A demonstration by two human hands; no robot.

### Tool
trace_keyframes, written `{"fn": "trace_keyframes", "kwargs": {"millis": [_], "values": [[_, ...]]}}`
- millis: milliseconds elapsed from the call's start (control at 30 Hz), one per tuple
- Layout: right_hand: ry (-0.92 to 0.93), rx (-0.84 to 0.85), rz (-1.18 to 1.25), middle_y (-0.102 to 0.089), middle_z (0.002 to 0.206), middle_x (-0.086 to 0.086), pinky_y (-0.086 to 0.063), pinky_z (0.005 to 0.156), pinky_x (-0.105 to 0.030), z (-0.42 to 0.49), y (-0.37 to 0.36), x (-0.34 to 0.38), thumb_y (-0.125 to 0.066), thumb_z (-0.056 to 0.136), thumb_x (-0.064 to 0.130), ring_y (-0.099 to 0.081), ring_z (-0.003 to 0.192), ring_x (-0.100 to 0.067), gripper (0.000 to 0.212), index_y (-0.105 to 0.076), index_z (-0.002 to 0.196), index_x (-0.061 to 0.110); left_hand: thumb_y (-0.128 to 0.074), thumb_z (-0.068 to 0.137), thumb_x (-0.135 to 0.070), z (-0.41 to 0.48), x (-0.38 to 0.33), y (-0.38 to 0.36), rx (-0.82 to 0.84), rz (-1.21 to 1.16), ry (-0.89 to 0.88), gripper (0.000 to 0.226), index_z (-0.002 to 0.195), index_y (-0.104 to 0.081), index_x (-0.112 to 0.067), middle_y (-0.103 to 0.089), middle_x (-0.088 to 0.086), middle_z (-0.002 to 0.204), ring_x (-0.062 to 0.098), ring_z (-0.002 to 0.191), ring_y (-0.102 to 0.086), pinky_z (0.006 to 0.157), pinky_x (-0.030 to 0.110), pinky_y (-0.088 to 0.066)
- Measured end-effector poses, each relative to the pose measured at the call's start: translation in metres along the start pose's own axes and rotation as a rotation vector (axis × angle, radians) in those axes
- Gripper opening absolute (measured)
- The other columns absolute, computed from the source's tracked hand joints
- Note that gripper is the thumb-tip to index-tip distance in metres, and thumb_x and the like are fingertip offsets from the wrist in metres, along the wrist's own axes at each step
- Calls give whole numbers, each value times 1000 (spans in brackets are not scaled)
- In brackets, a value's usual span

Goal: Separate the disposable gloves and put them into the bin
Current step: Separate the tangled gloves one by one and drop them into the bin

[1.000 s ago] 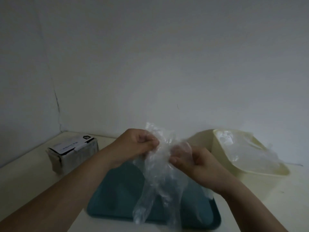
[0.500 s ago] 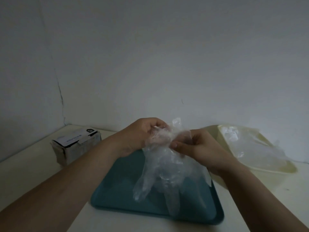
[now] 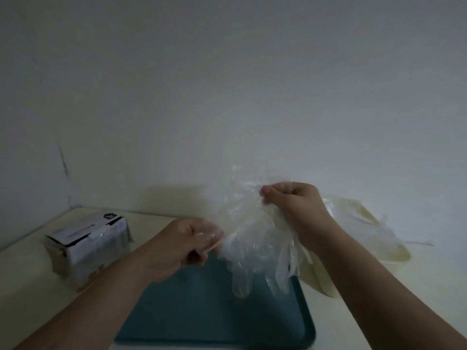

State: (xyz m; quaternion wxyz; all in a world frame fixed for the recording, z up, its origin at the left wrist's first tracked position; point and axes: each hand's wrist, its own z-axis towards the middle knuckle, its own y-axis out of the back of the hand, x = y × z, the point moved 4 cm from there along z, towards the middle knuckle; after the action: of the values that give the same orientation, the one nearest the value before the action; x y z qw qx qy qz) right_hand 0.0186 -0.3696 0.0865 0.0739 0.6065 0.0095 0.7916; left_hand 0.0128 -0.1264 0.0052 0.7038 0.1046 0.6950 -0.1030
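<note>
Disposable gloves (image 3: pixel 252 238) hang above the tray (image 3: pixel 202 311), right hand (image 3: pixel 295 205) pinching the top in curled fingers, left hand (image 3: pixel 182 246) pinching a lower edge likewise; bin (image 3: pixel 379 238) right of the tray.

**Gloves** (image 3: pixel 252 238): clear, thin plastic film, crinkled, with several layers clinging together in one bunch. The bunch is held in the air above the far right part of the tray (image 3: pixel 202 311), not touching it. The right hand (image 3: pixel 295 205) pinches the top end. The glove fingers hang downward, their tips blurred. The left hand (image 3: pixel 182 248) pinches a film edge at the bunch's left side, lower than the right grip, and film spans between the two grips. The layer count cannot be told.

**Bin** (image 3: pixel 321 281): pale cream, open-topped, standing on the desk (image 3: pixel 429 286) just right of the bunch and partly hidden by the right forearm.

**Binned gloves** (image 3: pixel 353 218): the same clear film, lying inside the bin. Some edges stick out past the right rim.
</note>
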Motion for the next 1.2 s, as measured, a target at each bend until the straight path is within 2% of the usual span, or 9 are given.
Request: {"fn": "trace_keyframes", "kwargs": {"millis": [200,400,500,667,767,967,1033,1100,1200], "values": [[-30,31,17,-76,93,-27,-58,72,-55,16,54,20,-80,88,18,-62,76,-34,18,-81,89,0,-70,98,-12,12,12,-3,-127,89,72,13,91,-79,-5,-74,30,97,23,66,-68,60,32,-58],[-70,76,3,-79,85,-12,-50,48,-20,37,102,17,-77,89,6,-67,57,-12,6,-79,93,2,-82,76,-61,80,-35,-80,-47,-167,24,72,130,-67,-15,-75,9,125,26,117,-71,108,46,-52],[-106,83,-77,-77,91,-20,-51,53,-25,47,131,9,-82,85,7,-65,64,-19,14,-78,97,2,-87,84,-41,101,-46,-130,107,-153,4,65,137,-63,-11,-74,13,127,32,121,-70,113,53,-48],[-195,-99,-302,-72,78,-16,-47,41,-26,65,181,-16,-89,76,3,-67,49,-21,45,-63,112,10,-78,89,-5,126,-47,-180,64,0,11,40,127,-65,-4,-77,20,94,28,77,-72,65,36,-58],[-172,-168,-492,-66,82,-7,-46,43,-22,84,195,-37,-86,77,3,-64,49,-17,58,-56,126,13,-64,102,-18,126,-46,-194,45,241,38,17,116,-68,-10,-77,15,80,25,64,-69,59,34,-55],[-122,-183,-898,-65,115,5,-53,78,-32,112,189,-69,-67,81,9,-64,93,-17,63,-54,139,30,-49,106,-44,119,-53,-193,33,803,-109,35,90,-68,-20,-67,0,67,17,55,-62,55,31,-52],[-128,-149,-920,-63,126,2,-53,81,-33,117,185,-75,-65,82,10,-63,102,-20,64,-53,141,31,-62,97,-49,121,-64,-190,-90,1103,-383,30,82,-61,-23,-62,-8,82,13,72,-60,66,32,-52],[-128,-107,-945,-63,130,1,-55,88,-35,119,184,-79,-66,83,11,-63,110,-22,63,-53,142,30,-69,91,-50,125,-67,-196,-70,1155,-552,30,112,-59,-31,-53,-16,121,5,108,-52,90,28,-51],[-98,-68,-972,-65,129,-1,-55,91,-36,115,188,-77,-71,84,14,-63,111,-22,65,-51,144,28,-68,94,-44,138,-53,-217,209,1075,-437,63,151,-43,-43,-29,-24,159,-5,138,-29,115,21,-30]]}}
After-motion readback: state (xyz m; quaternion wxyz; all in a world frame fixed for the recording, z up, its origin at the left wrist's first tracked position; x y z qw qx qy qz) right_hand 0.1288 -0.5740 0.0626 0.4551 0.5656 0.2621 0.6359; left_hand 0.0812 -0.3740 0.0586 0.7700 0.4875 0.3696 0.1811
